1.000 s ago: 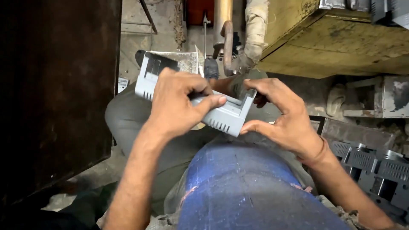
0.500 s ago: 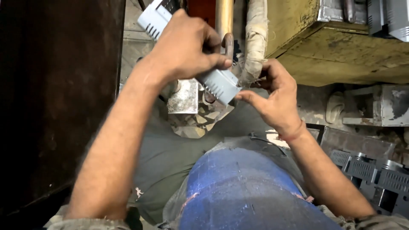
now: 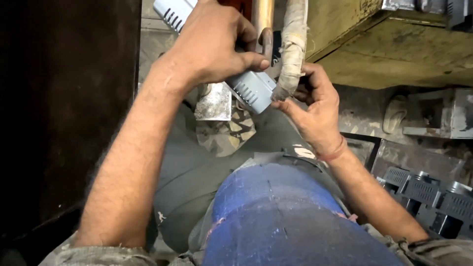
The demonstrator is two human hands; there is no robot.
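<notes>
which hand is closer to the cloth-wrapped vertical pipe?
Right. The right hand has its fingers at the lower end of the cloth-wrapped vertical pipe, apparently touching it. The left hand grips the grey slotted metal housing just left of the pipe.

left hand (image 3: 212, 44) wraps over the slotted metal housing (image 3: 253, 91), which runs from far left down toward centre. right hand (image 3: 315, 106) is at the housing's near right end, fingers touching it. wrapped pipe (image 3: 293, 44) stands just behind that end, bare pipe (image 3: 263, 19) to its left. small metal block (image 3: 214, 101) lies under the housing, on the person's lap. wooden bench (image 3: 394, 54) far right. row of similar housings (image 3: 423, 192) near right, beyond the right forearm. dark panel (image 3: 69, 108) fills the left side.
</notes>
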